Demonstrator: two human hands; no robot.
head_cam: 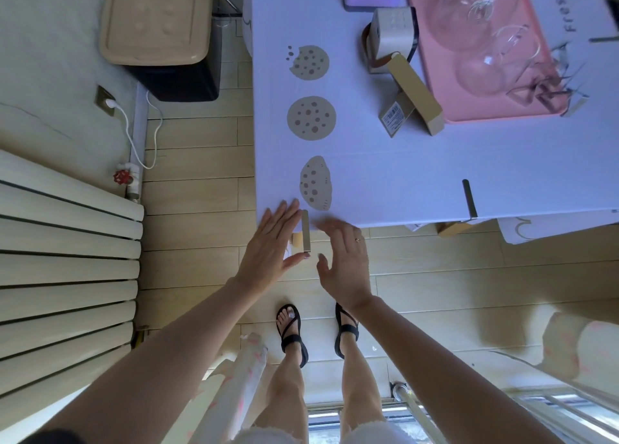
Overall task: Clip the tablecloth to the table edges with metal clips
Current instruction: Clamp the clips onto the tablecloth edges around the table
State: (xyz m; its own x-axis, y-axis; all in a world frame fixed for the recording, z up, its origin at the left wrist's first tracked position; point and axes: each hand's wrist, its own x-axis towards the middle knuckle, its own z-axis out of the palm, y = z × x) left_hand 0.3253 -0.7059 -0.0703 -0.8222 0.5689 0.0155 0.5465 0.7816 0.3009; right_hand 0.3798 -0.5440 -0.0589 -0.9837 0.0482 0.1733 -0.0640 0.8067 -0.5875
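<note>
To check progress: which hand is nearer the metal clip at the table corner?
Left. The left hand lies close beside the metal clip, on its left; the right hand is apart, on its right.

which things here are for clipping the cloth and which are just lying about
For the job:
tablecloth
metal clip at the near corner
second clip along the edge

Lying about:
pink tray
glasses
cardboard box
radiator
</note>
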